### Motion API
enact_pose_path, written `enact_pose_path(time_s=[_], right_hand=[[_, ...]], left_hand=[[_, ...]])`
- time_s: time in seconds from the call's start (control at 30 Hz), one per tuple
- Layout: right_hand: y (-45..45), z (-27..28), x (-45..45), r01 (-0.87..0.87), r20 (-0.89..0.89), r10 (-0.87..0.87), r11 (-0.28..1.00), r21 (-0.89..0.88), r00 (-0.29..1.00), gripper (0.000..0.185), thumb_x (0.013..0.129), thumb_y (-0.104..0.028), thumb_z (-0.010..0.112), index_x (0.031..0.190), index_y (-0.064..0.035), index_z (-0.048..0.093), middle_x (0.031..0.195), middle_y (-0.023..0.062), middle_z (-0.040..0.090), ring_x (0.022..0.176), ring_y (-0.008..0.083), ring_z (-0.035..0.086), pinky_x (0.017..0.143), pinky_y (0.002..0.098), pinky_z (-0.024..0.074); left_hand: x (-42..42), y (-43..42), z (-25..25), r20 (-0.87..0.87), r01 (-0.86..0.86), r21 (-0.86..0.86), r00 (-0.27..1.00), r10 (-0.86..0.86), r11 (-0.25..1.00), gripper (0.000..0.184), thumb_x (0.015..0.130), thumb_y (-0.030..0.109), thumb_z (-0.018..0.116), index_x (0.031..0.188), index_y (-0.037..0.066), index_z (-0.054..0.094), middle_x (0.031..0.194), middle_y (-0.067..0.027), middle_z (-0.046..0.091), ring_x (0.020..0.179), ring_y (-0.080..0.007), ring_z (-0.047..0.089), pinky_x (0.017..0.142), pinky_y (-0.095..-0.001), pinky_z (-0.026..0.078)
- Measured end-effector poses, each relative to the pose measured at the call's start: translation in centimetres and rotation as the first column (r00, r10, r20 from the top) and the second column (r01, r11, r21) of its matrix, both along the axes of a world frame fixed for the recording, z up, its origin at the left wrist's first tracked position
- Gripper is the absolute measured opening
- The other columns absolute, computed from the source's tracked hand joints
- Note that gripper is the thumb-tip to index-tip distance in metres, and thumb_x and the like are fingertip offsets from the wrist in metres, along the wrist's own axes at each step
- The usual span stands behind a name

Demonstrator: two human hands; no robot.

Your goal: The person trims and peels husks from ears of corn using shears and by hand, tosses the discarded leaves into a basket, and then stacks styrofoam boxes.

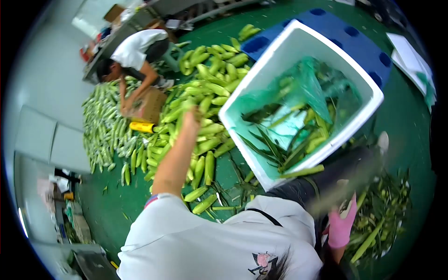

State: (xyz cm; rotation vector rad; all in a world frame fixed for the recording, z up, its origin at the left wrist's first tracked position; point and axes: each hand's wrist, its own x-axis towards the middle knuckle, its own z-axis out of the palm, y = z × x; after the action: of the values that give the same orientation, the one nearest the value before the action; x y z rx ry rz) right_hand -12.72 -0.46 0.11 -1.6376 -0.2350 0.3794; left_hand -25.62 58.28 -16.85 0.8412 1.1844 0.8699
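My bare left hand (192,115) is stretched over a heap of green-husked corn (212,91). It is smeared by motion, and a blurred pale-green ear of corn (188,103) shows at its fingers, moving with it. On my right hand (342,226) is a pink glove. Its fingers are closed around a long, narrow thing that is too blurred to name, held low beside my leg. Between the heap and my leg stands a white foam box (301,28), tilted in view. Inside lie a green plastic bag (313,88) and loose husks and leaves (317,130).
A person (140,51) bends over a cardboard box (150,105) at the far left, beside many wrapped ears (105,121). A yellow object (142,127) lies near it. Leaf trimmings (378,219) pile up at right. Behind the foam box is a blue pallet (345,35).
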Motion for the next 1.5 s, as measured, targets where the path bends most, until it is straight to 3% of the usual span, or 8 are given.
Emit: enact_pose_path(time_s=[0.2,0.23,0.27,0.47,0.87,1.07,1.27,1.5], right_hand=[[-6.3,-5.0,-2.6,0.383,-0.453,-0.272,0.908,0.173,0.849,0.052,0.086,-0.015,0.059,0.133,0.0013,0.045,0.093,0.0080,0.056,0.082,0.0187,0.055,0.078,0.0334,0.0462],[-7.5,-6.1,-3.6,0.440,-0.505,-0.293,0.875,0.199,0.812,0.053,0.086,-0.016,0.060,0.133,0.0009,0.045,0.095,0.0085,0.057,0.084,0.0199,0.056,0.081,0.0349,0.0470],[-8.4,-6.9,-4.5,0.497,-0.555,-0.309,0.837,0.227,0.773,0.053,0.086,-0.018,0.060,0.134,0.0004,0.045,0.097,0.0089,0.057,0.087,0.0211,0.057,0.084,0.0364,0.0478],[-10.9,-8.7,-7.4,0.715,-0.776,-0.261,0.621,0.320,0.574,0.051,0.090,-0.023,0.059,0.135,-0.0034,0.045,0.107,0.0115,0.059,0.100,0.0289,0.058,0.095,0.0473,0.0475],[-11.0,-9.0,-4.9,0.563,-0.702,-0.101,0.681,0.468,0.705,0.059,0.086,-0.023,0.066,0.135,-0.0001,0.043,0.103,0.0131,0.058,0.096,0.0290,0.057,0.091,0.0453,0.0489],[-13.9,-10.2,-1.1,0.394,-0.327,-0.293,0.866,0.307,0.898,0.073,0.081,-0.015,0.071,0.145,-0.0040,0.037,0.105,0.0066,0.056,0.092,0.0165,0.056,0.082,0.0317,0.0497],[-19.5,-3.7,2.8,0.329,0.045,-0.327,0.921,-0.207,0.944,0.092,0.070,-0.033,0.082,0.143,-0.0001,0.039,0.134,0.0214,0.052,0.126,0.0353,0.051,0.106,0.0397,0.0422],[-26.5,-4.5,-0.6,0.420,0.219,-0.361,0.822,-0.385,0.906,0.070,0.071,-0.031,0.079,0.128,-0.0002,0.051,0.103,0.0201,0.062,0.096,0.0365,0.062,0.086,0.0410,0.0506]], left_hand=[[12.6,-3.5,-4.6,-0.233,0.218,0.601,0.968,-0.092,0.769,0.027,0.093,0.007,0.053,0.118,0.008,0.061,0.087,-0.0102,0.066,0.074,-0.0192,0.061,0.064,-0.0366,0.050],[15.0,-11.9,-2.4,-0.039,0.496,0.494,0.833,-0.552,0.714,0.029,0.089,0.003,0.055,0.113,0.012,0.067,0.087,-0.0077,0.068,0.076,-0.0194,0.062,0.068,-0.0348,0.050],[17.8,-16.5,-2.3,-0.589,0.890,0.313,0.455,-0.668,0.330,0.024,0.090,0.005,0.052,0.103,0.009,0.072,0.089,-0.0065,0.070,0.080,-0.0186,0.064,0.073,-0.0343,0.051],[22.4,-32.7,-17.9,-0.818,0.989,0.070,-0.019,-0.575,-0.132,0.068,0.078,0.036,0.077,0.129,0.001,0.050,0.120,-0.0250,0.054,0.112,-0.0409,0.054,0.094,-0.0462,0.047],[21.0,-28.6,-1.6,0.329,0.682,-0.198,0.723,-0.608,0.704,0.054,0.098,0.041,0.057,0.136,0.003,0.051,0.134,-0.0160,0.059,0.115,-0.0309,0.059,0.100,-0.0470,0.047],[24.7,-36.7,12.1,0.554,0.996,-0.069,-0.002,-0.832,-0.049,0.075,0.094,0.063,0.048,0.141,0.004,0.047,0.133,-0.0200,0.058,0.115,-0.0352,0.062,0.095,-0.0530,0.051],[27.1,-51.0,13.9,-0.043,0.677,0.131,-0.726,-0.686,-0.724,0.080,0.094,0.051,0.062,0.152,0.007,0.029,0.121,-0.0158,0.060,0.095,-0.0274,0.066,0.082,-0.0394,0.056],[27.5,-59.2,13.0,0.262,0.440,-0.109,-0.852,-0.453,-0.891,0.073,0.095,0.052,0.058,0.147,0.007,0.034,0.108,-0.0203,0.063,0.088,-0.0274,0.066,0.077,-0.0368,0.055]])
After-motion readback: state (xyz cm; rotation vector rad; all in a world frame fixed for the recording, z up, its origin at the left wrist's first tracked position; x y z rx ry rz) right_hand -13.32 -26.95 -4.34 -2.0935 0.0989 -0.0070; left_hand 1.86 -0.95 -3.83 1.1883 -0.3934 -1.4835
